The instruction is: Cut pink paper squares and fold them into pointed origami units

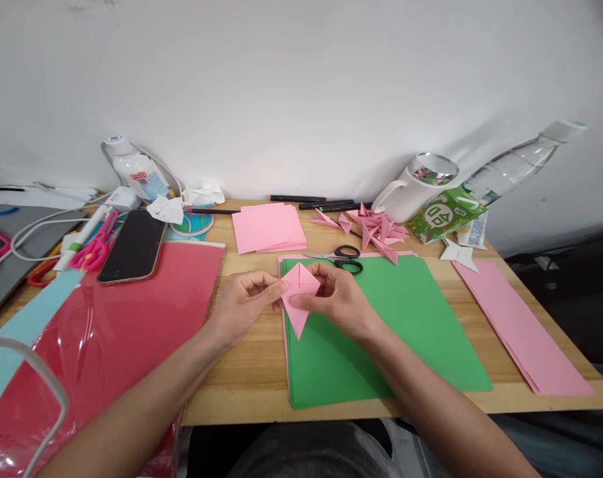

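A folded pink paper [300, 292], kite-shaped with its long point downward, is held up between both hands. My left hand [249, 295] pinches its left edge between thumb and fingers. On the other side my right hand [334, 299] grips the right edge, its thumb lying across the front and its fingers behind. A vertical crease and a horizontal fold line show on the upper part. Beneath the hands lies a stack of green paper sheets [391, 332]. Just behind, black-handled scissors [348, 259] rest on the back edge of that stack.
Pink square sheets [269, 228] lie behind the hands, with folded pink pieces [381, 229] to their right. A white mug [416, 189], green box [443, 216] and tilted plastic bottle [518, 162] stand back right. Pink strips [520, 325] lie right; a phone [133, 247] rests left on red paper [132, 318].
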`<state>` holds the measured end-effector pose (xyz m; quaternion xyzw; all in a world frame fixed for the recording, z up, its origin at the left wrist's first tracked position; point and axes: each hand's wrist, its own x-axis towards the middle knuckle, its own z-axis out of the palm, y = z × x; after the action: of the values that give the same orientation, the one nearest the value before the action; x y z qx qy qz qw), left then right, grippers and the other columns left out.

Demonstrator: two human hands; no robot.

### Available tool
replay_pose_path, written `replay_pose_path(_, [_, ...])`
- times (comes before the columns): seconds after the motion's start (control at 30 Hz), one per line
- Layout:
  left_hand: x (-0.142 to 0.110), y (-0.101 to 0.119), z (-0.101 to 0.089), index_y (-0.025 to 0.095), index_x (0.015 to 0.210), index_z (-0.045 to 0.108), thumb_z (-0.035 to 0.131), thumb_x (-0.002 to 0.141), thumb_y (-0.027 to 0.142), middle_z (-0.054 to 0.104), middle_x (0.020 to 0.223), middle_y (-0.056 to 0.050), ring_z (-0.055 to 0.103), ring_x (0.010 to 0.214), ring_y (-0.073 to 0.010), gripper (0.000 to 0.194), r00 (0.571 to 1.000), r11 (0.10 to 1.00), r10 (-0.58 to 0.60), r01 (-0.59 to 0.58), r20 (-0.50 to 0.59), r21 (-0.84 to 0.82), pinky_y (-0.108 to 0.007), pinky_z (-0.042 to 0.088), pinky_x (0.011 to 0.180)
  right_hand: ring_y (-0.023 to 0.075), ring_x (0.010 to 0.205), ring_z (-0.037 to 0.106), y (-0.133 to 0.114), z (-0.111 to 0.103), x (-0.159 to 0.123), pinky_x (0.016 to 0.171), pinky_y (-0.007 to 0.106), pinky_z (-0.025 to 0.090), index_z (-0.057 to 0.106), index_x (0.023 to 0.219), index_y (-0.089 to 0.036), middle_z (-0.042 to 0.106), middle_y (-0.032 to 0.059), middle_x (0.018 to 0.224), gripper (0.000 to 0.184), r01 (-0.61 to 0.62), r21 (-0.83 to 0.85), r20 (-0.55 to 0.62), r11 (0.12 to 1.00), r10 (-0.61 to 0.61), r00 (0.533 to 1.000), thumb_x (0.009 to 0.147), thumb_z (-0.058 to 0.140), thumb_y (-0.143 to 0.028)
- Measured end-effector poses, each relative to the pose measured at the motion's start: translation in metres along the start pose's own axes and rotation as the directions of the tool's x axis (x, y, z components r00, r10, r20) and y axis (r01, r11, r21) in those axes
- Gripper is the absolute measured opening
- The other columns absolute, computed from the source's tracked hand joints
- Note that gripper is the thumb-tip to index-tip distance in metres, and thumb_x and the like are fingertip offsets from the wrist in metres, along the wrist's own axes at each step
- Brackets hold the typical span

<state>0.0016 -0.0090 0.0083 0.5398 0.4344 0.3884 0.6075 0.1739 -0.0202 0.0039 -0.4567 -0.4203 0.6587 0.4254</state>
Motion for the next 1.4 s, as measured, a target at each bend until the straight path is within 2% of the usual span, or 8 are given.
replay_pose_path(0.13, [0.000, -0.004, 0.002, 0.016, 0.060, 0.062, 0.072, 0.071, 0.045, 0.058, 0.055, 0.001, 0.051, 0.051, -0.0107, 0.032, 0.999, 1.000, -0.013, 0.014, -0.049, 0.018, -0.022, 0.042, 0.051, 0.0117, 0.059, 0.056, 0.002, 0.004, -0.001, 0.054, 0.025, 0.043, 0.056, 0.076, -0.018, 0.063, -0.0028, 0.068, 0.044, 0.012, -0.007, 0.001, 1.000, -0.012, 1.000, 0.048, 0.087, -0.030])
replay_pose_path(0.37, [0.001, -0.001, 0.004, 0.016, 0.064, 0.064, 0.059, 0.079, 0.056, 0.062, 0.062, -0.002, 0.056, 0.059, -0.0136, 0.043, 1.000, 1.000, 0.003, -0.003, 0.006, -0.019, -0.025, 0.047, 0.059, 0.0127, 0.062, 0.057, 0.002, 0.001, 0.001, 0.059, 0.026, 0.045, 0.058, 0.077, -0.018, 0.064, -0.0017, 0.070, 0.042, 0.048, 0.004, -0.052, 0.999, -0.047, 0.998, 0.049, 0.087, -0.031])
replay_pose_path(0.57, [-0.001, 0.002, 0.006, 0.016, 0.069, 0.062, 0.075, 0.067, 0.043, 0.063, 0.064, 0.000, 0.055, 0.059, -0.0113, 0.030, 0.999, 0.999, -0.021, 0.023, -0.031, 0.041, -0.023, 0.046, 0.058, 0.0104, 0.058, 0.052, 0.002, 0.003, 0.000, 0.054, 0.024, 0.042, 0.051, 0.074, -0.019, 0.059, -0.0039, 0.066, 0.047, 0.019, 0.014, -0.013, 1.000, -0.019, 1.000, 0.047, 0.087, -0.033])
replay_pose_path(0.7, [-0.001, 0.000, 0.007, 0.020, 0.091, 0.056, 0.076, 0.067, 0.035, 0.065, 0.070, 0.002, 0.058, 0.061, -0.0117, 0.035, 0.998, 0.997, -0.021, 0.017, -0.053, -0.071, -0.023, 0.046, 0.057, 0.0070, 0.051, 0.044, 0.003, 0.006, -0.001, 0.048, 0.021, 0.035, 0.036, 0.070, -0.022, 0.051, -0.0085, 0.060, 0.056, 0.030, 0.019, 0.004, 0.999, -0.030, 1.000, 0.049, 0.087, -0.036])
replay_pose_path(0.83, [0.000, -0.001, 0.007, 0.017, 0.075, 0.058, 0.071, 0.070, 0.028, 0.060, 0.065, 0.003, 0.053, 0.059, -0.0090, 0.017, 0.993, 0.996, 0.092, -0.091, -0.067, 0.025, -0.019, 0.041, 0.053, 0.0044, 0.047, 0.033, 0.009, 0.009, -0.001, 0.044, 0.019, 0.027, 0.030, 0.069, -0.023, 0.038, -0.0112, 0.057, 0.060, 0.107, -0.032, -0.038, 0.994, -0.108, 0.993, 0.052, 0.086, -0.037])
replay_pose_path(0.93, [0.000, -0.003, 0.006, 0.016, 0.072, 0.065, 0.070, 0.069, 0.028, 0.061, 0.064, 0.002, 0.052, 0.058, -0.0089, 0.013, 0.989, 0.989, 0.119, -0.110, -0.093, 0.094, -0.020, 0.041, 0.053, 0.0052, 0.047, 0.032, 0.013, 0.010, -0.002, 0.043, 0.019, 0.027, 0.036, 0.070, -0.023, 0.036, -0.0108, 0.057, 0.057, 0.176, -0.085, -0.088, 0.981, -0.184, 0.979, 0.050, 0.087, -0.035])
replay_pose_path(1.17, [-0.001, -0.007, 0.004, 0.019, 0.085, 0.072, 0.072, 0.071, 0.027, 0.071, 0.079, -0.002, 0.062, 0.070, -0.0130, 0.016, 0.974, 0.980, 0.184, -0.172, -0.136, 0.096, -0.024, 0.049, 0.064, 0.0131, 0.068, 0.057, 0.009, 0.004, 0.001, 0.062, 0.027, 0.048, 0.068, 0.076, -0.019, 0.066, 0.0015, 0.076, 0.025, 0.310, -0.128, -0.072, 0.942, -0.321, 0.944, 0.066, 0.078, -0.040])
replay_pose_path(1.4, [-0.004, -0.005, 0.005, 0.020, 0.088, 0.074, 0.071, 0.075, 0.025, 0.071, 0.079, -0.002, 0.059, 0.064, -0.0115, 0.014, 0.932, 0.931, 0.314, -0.266, -0.179, 0.248, -0.023, 0.048, 0.058, 0.0132, 0.066, 0.060, 0.012, 0.003, 0.001, 0.061, 0.027, 0.049, 0.076, 0.083, -0.023, 0.071, 0.0015, 0.077, 0.020, 0.358, -0.152, -0.142, 0.921, -0.379, 0.915, 0.065, 0.080, -0.029])
